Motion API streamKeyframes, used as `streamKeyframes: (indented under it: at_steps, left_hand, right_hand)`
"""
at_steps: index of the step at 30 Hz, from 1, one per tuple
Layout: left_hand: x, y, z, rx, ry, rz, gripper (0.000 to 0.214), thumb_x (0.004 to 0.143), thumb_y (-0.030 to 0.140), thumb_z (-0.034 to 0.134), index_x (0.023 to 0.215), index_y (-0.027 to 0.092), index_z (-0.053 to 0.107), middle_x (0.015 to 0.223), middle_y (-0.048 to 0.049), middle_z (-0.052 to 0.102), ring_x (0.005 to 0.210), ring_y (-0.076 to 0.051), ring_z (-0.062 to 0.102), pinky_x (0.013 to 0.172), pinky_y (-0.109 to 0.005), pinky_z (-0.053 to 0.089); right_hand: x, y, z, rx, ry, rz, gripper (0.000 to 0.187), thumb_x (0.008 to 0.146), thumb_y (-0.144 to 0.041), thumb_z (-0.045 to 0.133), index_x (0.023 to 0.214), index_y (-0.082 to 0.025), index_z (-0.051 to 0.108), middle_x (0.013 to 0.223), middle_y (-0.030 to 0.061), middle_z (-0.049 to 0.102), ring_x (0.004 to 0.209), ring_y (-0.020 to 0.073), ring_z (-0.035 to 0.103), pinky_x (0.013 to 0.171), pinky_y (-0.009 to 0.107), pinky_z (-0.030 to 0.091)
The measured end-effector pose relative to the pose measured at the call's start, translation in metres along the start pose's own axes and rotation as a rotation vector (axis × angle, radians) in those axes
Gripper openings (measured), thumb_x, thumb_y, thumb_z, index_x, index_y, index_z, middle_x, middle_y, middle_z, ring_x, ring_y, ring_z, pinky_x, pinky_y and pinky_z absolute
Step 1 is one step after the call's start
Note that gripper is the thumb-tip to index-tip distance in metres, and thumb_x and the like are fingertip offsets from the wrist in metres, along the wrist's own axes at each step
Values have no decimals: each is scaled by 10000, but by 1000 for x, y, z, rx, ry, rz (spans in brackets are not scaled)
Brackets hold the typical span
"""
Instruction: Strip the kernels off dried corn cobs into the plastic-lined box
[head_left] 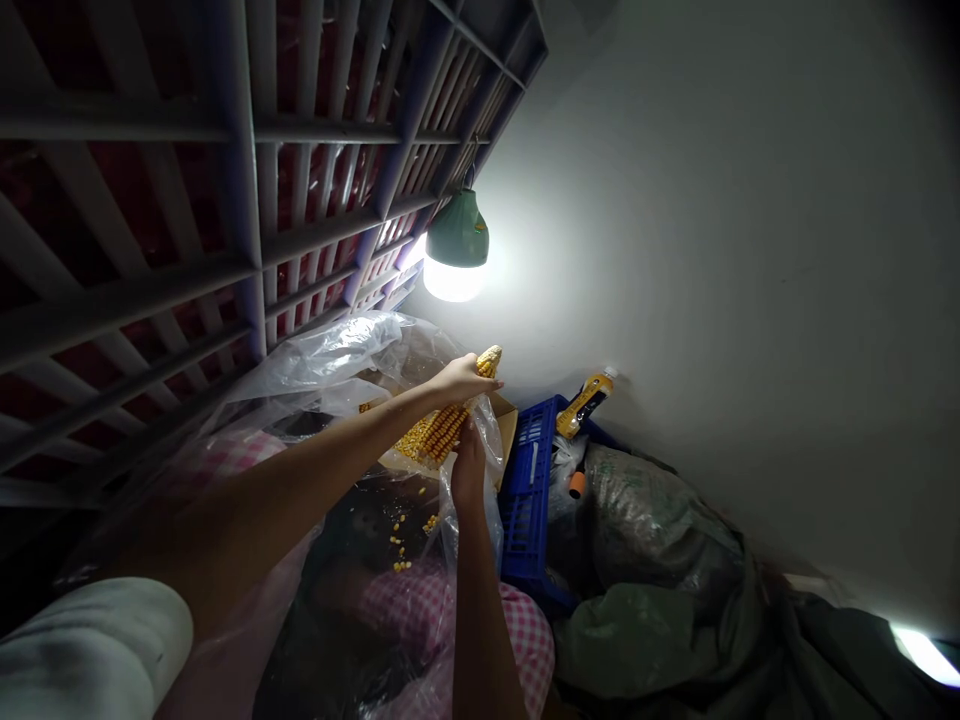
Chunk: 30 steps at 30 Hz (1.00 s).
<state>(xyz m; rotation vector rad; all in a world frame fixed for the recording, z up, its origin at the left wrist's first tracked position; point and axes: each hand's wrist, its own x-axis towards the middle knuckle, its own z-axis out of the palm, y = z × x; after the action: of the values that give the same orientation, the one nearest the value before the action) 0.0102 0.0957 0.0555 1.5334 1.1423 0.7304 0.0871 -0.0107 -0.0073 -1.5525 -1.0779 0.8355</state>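
My left hand is closed around a yellow corn cob, whose pale tip pokes out above the fingers. Just below it, rows of kernels show on corn, with my right hand closed at its right side. The left hand covers the space between, so I cannot tell whether this is one cob or two. Loose kernels lie under the hands, by a cardboard box. Clear plastic sheeting surrounds the box and drapes over my lap, with scattered kernels on it.
A lit green lamp hangs from stacked slatted crates at the upper left. To the right stand a blue crate, a yellow-labelled bottle and a filled sack. A pale wall rises behind.
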Motion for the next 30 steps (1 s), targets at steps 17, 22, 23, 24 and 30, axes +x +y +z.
streamKeyframes:
  at_steps: [17,22,23,24,30]
  left_hand:
    - [-5,0,0,280,-88,-25,424,710,500,597,936,150,519,1004,-92,616,881,-225,582,685,-267,434]
    - [-5,0,1,340,-87,-25,450,709,515,591,962,149,524,1025,-103,620,903,-237,585,692,-269,439]
    - [-5,0,2,348,-81,-30,452,706,519,593,961,152,524,1023,-101,622,903,-237,586,694,-267,439]
    - [-5,0,2,353,-72,-37,455,703,523,595,960,154,523,1021,-99,623,903,-236,588,697,-265,440]
    - [-5,0,4,302,-70,-62,431,712,508,595,946,156,512,1009,-97,622,884,-225,591,692,-263,441]
  right_hand:
    - [-4,8,7,-144,-48,-99,387,859,-456,345,834,-147,577,675,1,545,630,144,462,559,254,358]
    - [-7,5,12,-132,-22,-76,390,858,-450,350,845,-144,592,685,8,574,643,151,479,567,255,358]
    - [-8,4,12,-123,-18,-71,393,857,-453,356,846,-144,598,706,17,592,666,157,493,586,259,369]
    - [-9,4,12,-110,-14,-64,397,855,-458,362,851,-143,604,733,27,609,692,163,508,608,263,381]
    - [-13,-6,14,27,-8,57,526,873,-520,293,1041,-121,593,925,87,651,815,190,583,675,289,457]
